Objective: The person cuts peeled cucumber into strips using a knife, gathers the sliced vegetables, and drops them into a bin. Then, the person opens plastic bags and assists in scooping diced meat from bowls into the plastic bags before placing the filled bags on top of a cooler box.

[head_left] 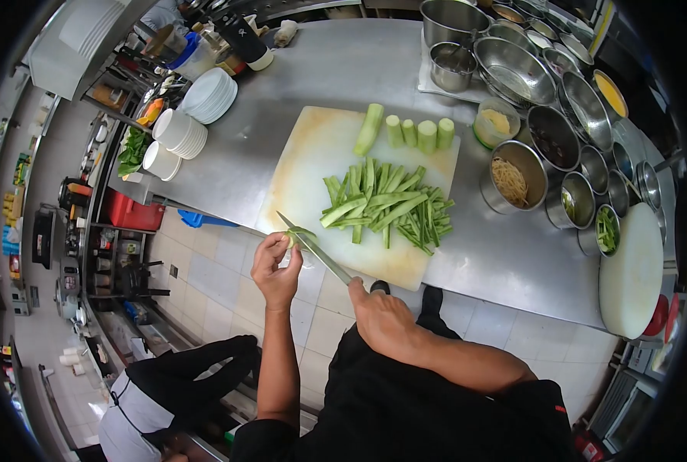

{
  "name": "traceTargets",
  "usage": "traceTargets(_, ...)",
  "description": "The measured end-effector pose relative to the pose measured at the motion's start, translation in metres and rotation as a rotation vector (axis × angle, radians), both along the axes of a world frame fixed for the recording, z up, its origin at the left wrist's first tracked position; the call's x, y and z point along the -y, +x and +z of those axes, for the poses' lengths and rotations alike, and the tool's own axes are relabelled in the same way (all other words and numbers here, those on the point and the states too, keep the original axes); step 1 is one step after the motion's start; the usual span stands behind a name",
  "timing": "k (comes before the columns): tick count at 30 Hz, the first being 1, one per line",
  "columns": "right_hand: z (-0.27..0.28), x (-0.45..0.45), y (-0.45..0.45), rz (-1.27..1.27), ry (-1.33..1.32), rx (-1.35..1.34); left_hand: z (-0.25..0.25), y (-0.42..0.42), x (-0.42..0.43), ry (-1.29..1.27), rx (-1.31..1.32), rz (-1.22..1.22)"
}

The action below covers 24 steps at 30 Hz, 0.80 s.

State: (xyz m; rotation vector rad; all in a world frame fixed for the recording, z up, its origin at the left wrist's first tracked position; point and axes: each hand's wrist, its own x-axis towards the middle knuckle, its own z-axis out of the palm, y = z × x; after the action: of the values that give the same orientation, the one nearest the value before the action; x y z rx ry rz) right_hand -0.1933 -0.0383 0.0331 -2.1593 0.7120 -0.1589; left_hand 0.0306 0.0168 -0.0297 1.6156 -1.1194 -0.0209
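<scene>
My left hand (276, 271) pinches a short cucumber piece (290, 239) off the near left edge of the cutting board (291, 173). Held by its handle in my right hand (386, 317), a kitchen knife (324, 258) has its blade against that piece, and a green strip (303, 231) shows beside the blade. A loose heap of long green strips (386, 202) lies on the board. Behind the heap, several peeled cucumber chunks (427, 137) stand upright, and a longer one (370, 129) is at their left.
Metal bowls (514, 69) and pots of ingredients crowd the right of the steel table (343, 65). A round white board (632, 269) leans at the right end. White bowls (180, 132) and plates (209, 95) are stacked at left. Another person (147, 400) is at lower left.
</scene>
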Motion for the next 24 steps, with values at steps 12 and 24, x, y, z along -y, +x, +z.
traceTargets(12, 0.0, 0.012, 0.006, 0.071, 0.056, -0.108, -0.003, -0.004, -0.007, 0.022, 0.16, 0.003)
traceTargets(24, -0.018, 0.019, 0.016, 0.092, 0.027, -0.158, -0.003, -0.006, -0.008, 0.015, 0.173, 0.051)
